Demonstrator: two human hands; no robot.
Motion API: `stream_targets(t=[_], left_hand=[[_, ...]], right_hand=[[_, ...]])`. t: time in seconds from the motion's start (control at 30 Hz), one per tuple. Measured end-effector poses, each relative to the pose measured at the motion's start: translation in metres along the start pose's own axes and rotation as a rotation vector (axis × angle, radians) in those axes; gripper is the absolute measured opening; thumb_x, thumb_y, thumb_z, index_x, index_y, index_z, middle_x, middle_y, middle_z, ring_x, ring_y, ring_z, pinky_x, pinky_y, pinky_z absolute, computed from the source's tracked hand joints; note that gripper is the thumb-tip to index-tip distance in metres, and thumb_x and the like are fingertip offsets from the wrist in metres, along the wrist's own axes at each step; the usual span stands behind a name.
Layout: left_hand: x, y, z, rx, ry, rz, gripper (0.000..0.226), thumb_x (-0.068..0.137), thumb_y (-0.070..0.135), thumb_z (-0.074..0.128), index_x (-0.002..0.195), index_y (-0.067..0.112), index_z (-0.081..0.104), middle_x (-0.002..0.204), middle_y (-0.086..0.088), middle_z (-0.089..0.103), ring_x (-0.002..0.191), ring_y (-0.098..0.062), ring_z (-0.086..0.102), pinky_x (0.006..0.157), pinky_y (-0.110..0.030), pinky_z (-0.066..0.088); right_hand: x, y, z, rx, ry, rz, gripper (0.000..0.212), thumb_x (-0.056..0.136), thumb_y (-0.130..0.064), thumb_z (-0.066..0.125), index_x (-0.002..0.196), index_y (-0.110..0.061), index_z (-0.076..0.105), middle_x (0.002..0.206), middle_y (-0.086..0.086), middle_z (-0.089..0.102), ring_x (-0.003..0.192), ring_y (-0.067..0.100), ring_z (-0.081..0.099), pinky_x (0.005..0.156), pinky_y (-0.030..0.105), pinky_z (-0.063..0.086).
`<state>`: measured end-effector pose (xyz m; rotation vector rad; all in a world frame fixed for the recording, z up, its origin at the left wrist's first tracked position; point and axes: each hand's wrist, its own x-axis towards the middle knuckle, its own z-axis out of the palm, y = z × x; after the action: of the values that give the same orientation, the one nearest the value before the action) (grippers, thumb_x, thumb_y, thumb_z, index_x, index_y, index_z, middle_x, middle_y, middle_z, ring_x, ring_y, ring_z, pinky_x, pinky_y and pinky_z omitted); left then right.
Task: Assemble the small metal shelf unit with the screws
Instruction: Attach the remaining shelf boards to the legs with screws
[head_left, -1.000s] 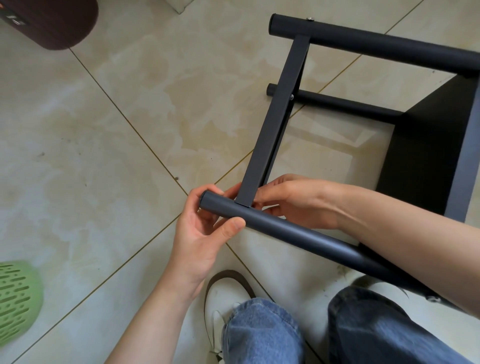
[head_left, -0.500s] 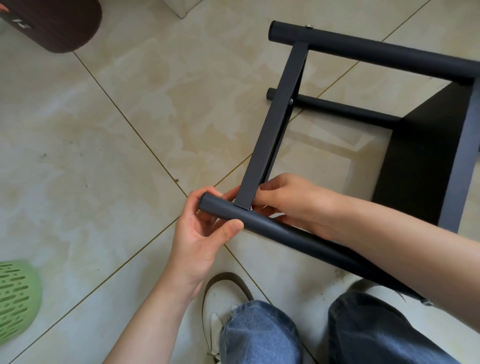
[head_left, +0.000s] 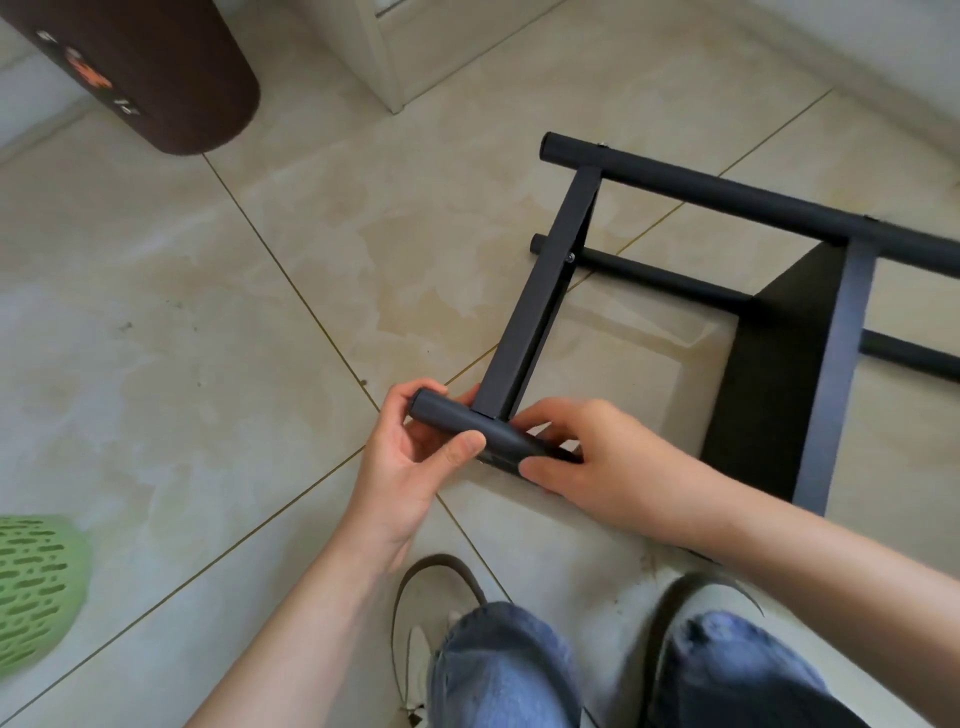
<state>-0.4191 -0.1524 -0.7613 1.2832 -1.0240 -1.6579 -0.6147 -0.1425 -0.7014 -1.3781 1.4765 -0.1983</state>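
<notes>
Right hand (head_left: 597, 457) shifted from behind the near tube (head_left: 467, 428) to wrapping over it, thumb now underneath, beside the crossbar (head_left: 540, 291) joint.
</notes>
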Motion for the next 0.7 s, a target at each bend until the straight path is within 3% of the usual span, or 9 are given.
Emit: stream_targets(t=[0.13,0.23,0.5,0.6,0.7], left_hand=[[0.002,0.009,0.012,-0.037,-0.007,0.011,0.05,0.071,0.013,0.081,0.111,0.024,0.053,0.105,0.001,0.076,0.102,-0.014,0.071,0.083,-0.021,0.054],[-0.006,0.012,0.022,-0.06,-0.014,0.007,0.05,0.068,0.014,0.079,0.109,0.023,0.052,0.111,-0.002,0.075,0.105,-0.018,0.07,0.084,-0.022,0.055],[-0.03,0.045,0.046,0.018,-0.039,0.123,0.051,0.067,0.022,0.081,0.11,0.022,0.054,0.096,0.003,0.076,0.092,-0.013,0.072,0.074,-0.022,0.056],[-0.036,0.067,0.058,0.059,-0.062,0.172,0.051,0.066,0.026,0.081,0.109,0.025,0.054,0.102,0.003,0.076,0.092,-0.012,0.073,0.072,-0.023,0.056],[-0.043,0.087,0.068,0.099,-0.091,0.177,0.048,0.071,0.031,0.079,0.114,0.029,0.055,0.111,0.005,0.075,0.099,-0.014,0.073,0.081,-0.031,0.055]], right_hand=[[-0.012,-0.004,0.003,-0.109,0.115,-0.021,0.037,0.094,-0.019,0.059,0.128,-0.031,0.054,0.115,0.001,0.067,0.104,0.026,0.062,0.09,0.045,0.052],[-0.025,-0.004,0.002,-0.129,0.132,-0.019,0.036,0.096,-0.015,0.056,0.129,-0.029,0.053,0.115,0.002,0.065,0.104,0.026,0.061,0.089,0.048,0.052],[-0.069,-0.02,-0.013,-0.173,0.252,-0.065,0.037,0.096,-0.013,0.055,0.131,-0.026,0.053,0.12,0.002,0.063,0.109,0.025,0.059,0.092,0.048,0.051],[-0.088,-0.029,-0.025,-0.164,0.314,-0.082,0.037,0.096,-0.015,0.058,0.131,-0.025,0.054,0.123,0.002,0.063,0.113,0.025,0.058,0.096,0.049,0.049],[-0.107,-0.039,-0.038,-0.153,0.344,-0.1,0.036,0.096,-0.012,0.058,0.13,-0.021,0.055,0.122,0.003,0.063,0.112,0.024,0.058,0.098,0.049,0.048]])
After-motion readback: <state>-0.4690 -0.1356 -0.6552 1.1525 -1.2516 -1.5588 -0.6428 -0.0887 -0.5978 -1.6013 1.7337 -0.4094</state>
